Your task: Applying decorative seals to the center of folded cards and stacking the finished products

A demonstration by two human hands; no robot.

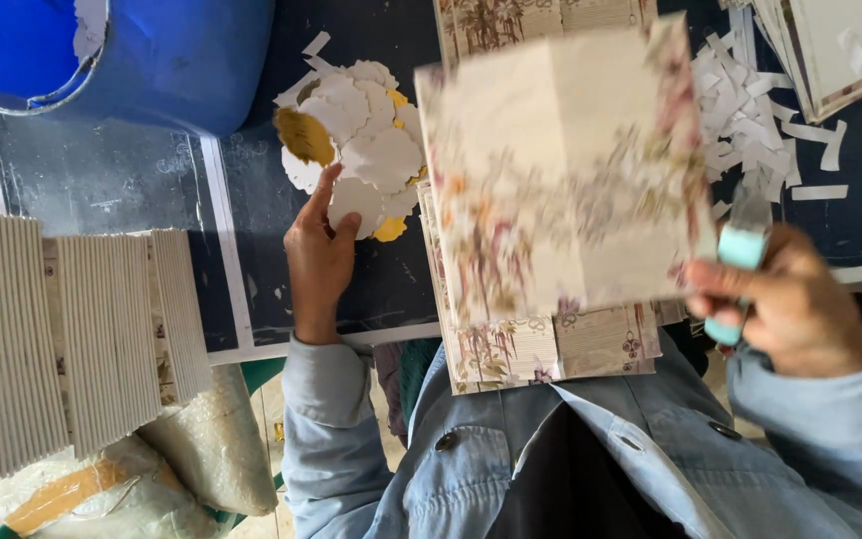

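My left hand point(319, 255) reaches onto a heap of scalloped white and gold paper discs point(356, 140) on the dark table, fingers touching one white disc at the heap's near edge. My right hand point(790, 304) grips a floral-printed card sheet point(561, 175) by its right edge and lifts it, blurred, above a stack of similar floral sheets point(551, 344). A mint-green handled tool point(740, 255) is also pinched in my right hand.
A blue plastic bin point(132, 55) stands at the top left. Stacked corrugated card strips point(62, 339) lie at the left above bubble-wrapped bundles point(182, 449). White paper offcuts point(750, 120) and more sheets point(840, 50) lie at the top right.
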